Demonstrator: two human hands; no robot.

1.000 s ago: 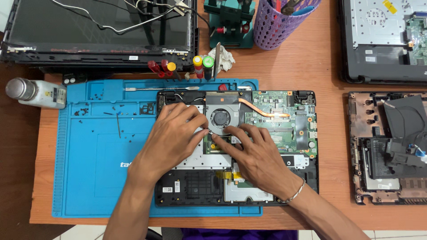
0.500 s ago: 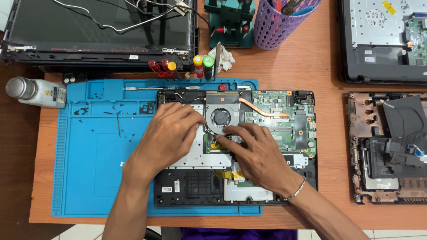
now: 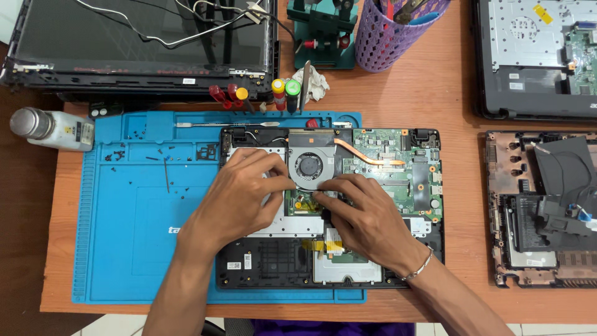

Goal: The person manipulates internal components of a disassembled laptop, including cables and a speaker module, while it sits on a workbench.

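An opened laptop base lies on a blue work mat, showing its green motherboard, a round cooling fan and a copper heat pipe. My left hand rests palm down on the silver plate left of the fan, fingertips at the fan's lower left edge. My right hand lies over the board below the fan, fingertips pressing a small part at the board's edge. Whatever sits under the fingers is hidden.
Loose screws and a thin tool lie on the mat's left part. A white bottle lies at the left. A laptop screen panel, screwdrivers, a purple basket and two more laptop shells surround the area.
Both hands have shifted slightly over the board below the fan, fingertips drawing closer together. The laptop base has not moved.
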